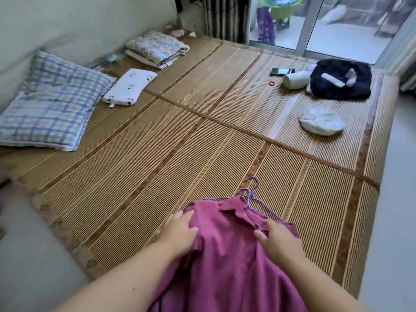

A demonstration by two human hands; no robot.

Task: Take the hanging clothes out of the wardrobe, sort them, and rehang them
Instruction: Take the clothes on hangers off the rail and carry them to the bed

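L hand flat on shirt, R hand grips it.

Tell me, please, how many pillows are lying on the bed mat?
2. A blue plaid pillow lies at the far left by the wall. A smaller white pillow sits just right of it. None seems hidden.

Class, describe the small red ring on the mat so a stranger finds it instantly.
Go to the far right corner of the woven mat, by the glass door. Left of the dark bag lie a white tube and a black phone; the red ring lies beside them, the only red thing there.
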